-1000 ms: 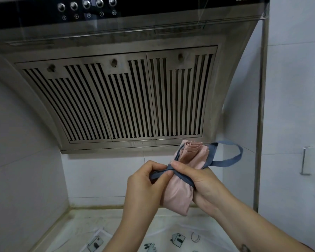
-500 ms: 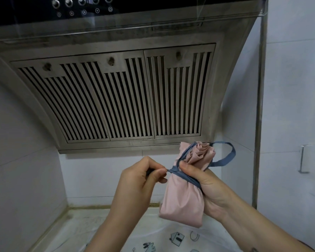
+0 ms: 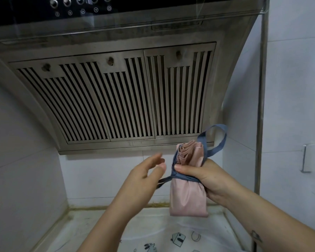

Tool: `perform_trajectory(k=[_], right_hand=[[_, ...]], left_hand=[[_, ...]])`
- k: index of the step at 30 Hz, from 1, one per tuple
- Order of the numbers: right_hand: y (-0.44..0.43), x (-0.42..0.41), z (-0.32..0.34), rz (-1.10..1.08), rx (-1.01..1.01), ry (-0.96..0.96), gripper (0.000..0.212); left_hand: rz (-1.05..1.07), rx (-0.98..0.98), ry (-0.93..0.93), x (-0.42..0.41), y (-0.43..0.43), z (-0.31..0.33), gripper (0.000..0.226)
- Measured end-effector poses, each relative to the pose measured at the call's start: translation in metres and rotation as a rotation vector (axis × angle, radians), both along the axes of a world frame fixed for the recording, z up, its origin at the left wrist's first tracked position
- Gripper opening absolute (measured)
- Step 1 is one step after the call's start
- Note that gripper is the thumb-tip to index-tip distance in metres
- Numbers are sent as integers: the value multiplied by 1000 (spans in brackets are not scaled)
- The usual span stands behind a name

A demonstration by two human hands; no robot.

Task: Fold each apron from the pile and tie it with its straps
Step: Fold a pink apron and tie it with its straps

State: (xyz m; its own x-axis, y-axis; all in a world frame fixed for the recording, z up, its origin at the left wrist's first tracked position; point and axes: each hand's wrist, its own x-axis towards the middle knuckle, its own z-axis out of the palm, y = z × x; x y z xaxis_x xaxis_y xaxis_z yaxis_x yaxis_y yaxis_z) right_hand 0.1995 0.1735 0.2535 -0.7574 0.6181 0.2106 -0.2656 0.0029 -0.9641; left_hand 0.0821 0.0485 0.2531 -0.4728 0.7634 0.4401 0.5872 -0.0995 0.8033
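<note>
The rolled pink apron (image 3: 188,199) hangs nearly upright at lower right-centre of the frame, in the air above the table (image 3: 91,226), its long axis running top to bottom. The right grip (image 3: 207,179) wraps its middle from the right, thumb pressed on the blue strap (image 3: 186,178) where it crosses the roll. A strap loop (image 3: 220,140) rises to the roll's upper right. The strap tail (image 3: 164,180) sticks out leftward toward the left grip (image 3: 145,175), just left of the roll, fingers straight and holding nothing plainly; whether they touch the tail I cannot tell. Being nearer the tail, the left would probably pull leftward, across the roll's axis.
</note>
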Motion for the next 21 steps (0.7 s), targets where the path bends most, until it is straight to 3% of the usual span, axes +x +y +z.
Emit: perform_trajectory(k=[2,3,6,7,13,15,18,21], right_hand=[[0,0,-2,-8,51,7,27],[-2,-1,-2,-5,77,16,26],[-6,5,-1,-56,189,-12,14],[-5,8,2,-69,217,-34,16],[7,40,15,-146,134,80,43],[11,48,24,-145,133,116,38],[17,59,37,-208,71,175,7],[32,84,47,-285,-148,370,26]], left_hand=[[-20,-47,30,11,13,-1,80],[-41,-29,32,18,20,-1,81],[-91,187,-164,37,43,-2,32],[-82,244,-232,41,49,-1,26],[-101,348,-351,53,68,3,25],[-149,336,-327,58,74,4,23],[-174,314,-354,68,84,8,31],[-118,312,-506,69,95,8,39]])
